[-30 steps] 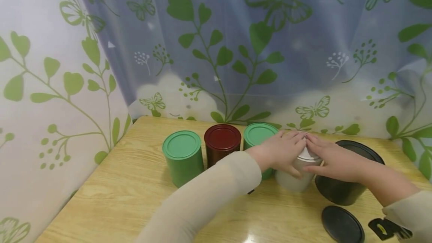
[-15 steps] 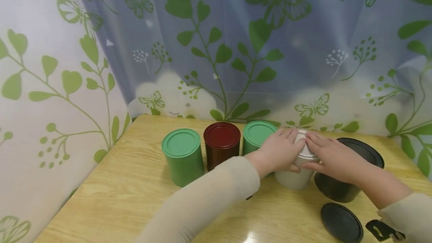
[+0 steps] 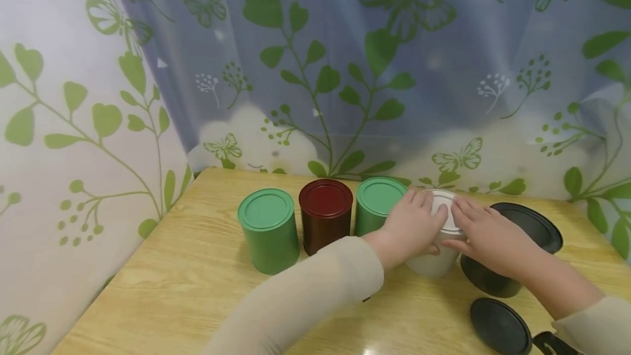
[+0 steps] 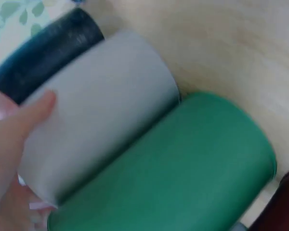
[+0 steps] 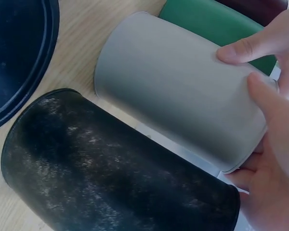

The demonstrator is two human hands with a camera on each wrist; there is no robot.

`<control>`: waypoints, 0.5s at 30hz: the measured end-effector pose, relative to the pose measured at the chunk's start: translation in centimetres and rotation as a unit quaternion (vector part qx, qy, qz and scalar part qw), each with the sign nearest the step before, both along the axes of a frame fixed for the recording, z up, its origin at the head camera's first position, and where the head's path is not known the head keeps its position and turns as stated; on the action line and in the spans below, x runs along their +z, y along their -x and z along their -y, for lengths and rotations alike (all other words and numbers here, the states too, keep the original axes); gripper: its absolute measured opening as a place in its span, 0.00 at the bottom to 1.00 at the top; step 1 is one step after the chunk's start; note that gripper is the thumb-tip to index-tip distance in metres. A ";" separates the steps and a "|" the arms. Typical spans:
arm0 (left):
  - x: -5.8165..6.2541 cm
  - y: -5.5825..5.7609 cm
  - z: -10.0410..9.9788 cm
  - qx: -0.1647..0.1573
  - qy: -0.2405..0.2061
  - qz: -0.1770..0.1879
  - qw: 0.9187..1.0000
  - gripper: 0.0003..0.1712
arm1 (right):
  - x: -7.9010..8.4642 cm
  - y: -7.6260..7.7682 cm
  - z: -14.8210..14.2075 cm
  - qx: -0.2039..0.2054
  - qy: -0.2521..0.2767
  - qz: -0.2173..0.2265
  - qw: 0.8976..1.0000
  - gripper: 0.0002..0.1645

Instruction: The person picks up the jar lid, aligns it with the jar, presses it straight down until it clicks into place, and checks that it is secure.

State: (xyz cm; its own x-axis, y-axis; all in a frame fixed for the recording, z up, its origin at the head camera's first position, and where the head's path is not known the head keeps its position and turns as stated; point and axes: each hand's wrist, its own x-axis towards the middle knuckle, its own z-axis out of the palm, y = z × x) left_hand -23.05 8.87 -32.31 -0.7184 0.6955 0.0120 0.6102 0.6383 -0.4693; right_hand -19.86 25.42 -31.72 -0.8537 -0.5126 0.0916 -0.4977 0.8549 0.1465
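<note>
A white canister (image 3: 434,264) stands upright on the table between both hands, its white lid (image 3: 446,210) showing in the gap between the fingers. My left hand (image 3: 411,226) grips the top on the left side, and its thumb lies on the canister's near side. From the right, my right hand (image 3: 490,240) holds the same top, fingers over the lid's edge and thumb against the smooth white wall (image 5: 178,91). Left of it, partly behind the left hand, stands a green canister (image 3: 379,196). A black canister (image 3: 493,281) stands just right, partly hidden by the right forearm.
Farther left along the row are a dark red canister (image 3: 325,201) and another green canister (image 3: 268,234). A round black lid (image 3: 500,325) lies on the wooden table (image 3: 162,284) at front right. A leaf-patterned curtain (image 3: 315,70) hangs behind the table.
The hands have moved slightly apart on the white canister's top, uncovering more of its lid. The canisters and the black lid have stayed in place.
</note>
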 end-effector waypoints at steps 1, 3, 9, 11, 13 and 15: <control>-0.1 -0.2 -0.1 0.009 0.001 -0.002 1.000 0.49 | -0.1 -0.1 0.0 -0.004 0.003 0.001 1.000 0.45; -0.4 -0.5 0.0 0.018 -0.010 -0.005 1.000 0.49 | -0.3 -0.2 0.0 -0.010 0.003 -0.005 1.000 0.46; -0.7 -0.4 0.5 0.007 -0.056 -0.006 0.998 0.48 | -0.7 -0.6 0.0 0.000 -0.012 -0.063 0.998 0.44; -0.7 -0.3 0.7 -0.002 -0.061 -0.011 0.998 0.47 | -0.8 -0.6 0.0 0.013 -0.011 -0.077 0.997 0.44; -0.7 -0.3 0.7 -0.010 -0.062 -0.020 0.998 0.47 | -0.8 -0.6 -0.2 0.025 -0.011 -0.089 0.996 0.43; -0.7 -0.4 0.6 -0.013 -0.059 -0.031 0.998 0.46 | -0.8 -0.6 -0.4 0.032 -0.011 -0.095 0.995 0.42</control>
